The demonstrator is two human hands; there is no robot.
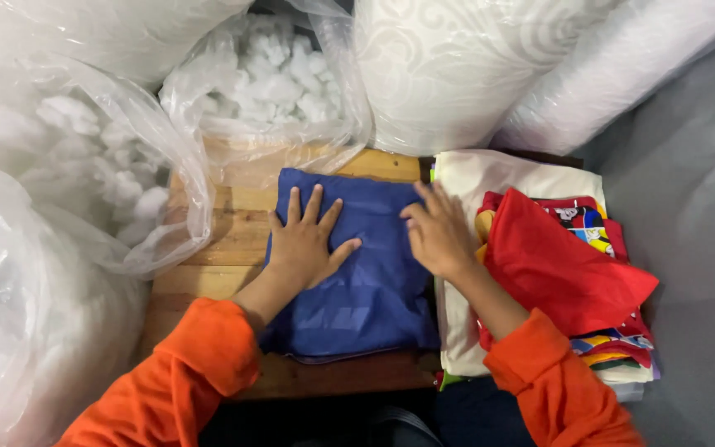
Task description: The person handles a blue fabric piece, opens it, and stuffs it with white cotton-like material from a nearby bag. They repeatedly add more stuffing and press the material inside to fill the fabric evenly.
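Observation:
A folded blue cloth [374,285] lies flat on a wooden table [233,240]. My left hand [304,240] rests palm down on its left half with the fingers spread. My right hand [439,232] presses flat on the cloth's right edge, fingers apart, beside a stack of fabric. Both arms wear orange sleeves. Neither hand grips anything.
To the right lies a pile of folded fabrics, a red cloth [564,269] on top and a cream one [506,174] under it. Clear plastic bags of white stuffing [279,79] crowd the left and back. White pillows [457,66] lean behind. Grey surface at right.

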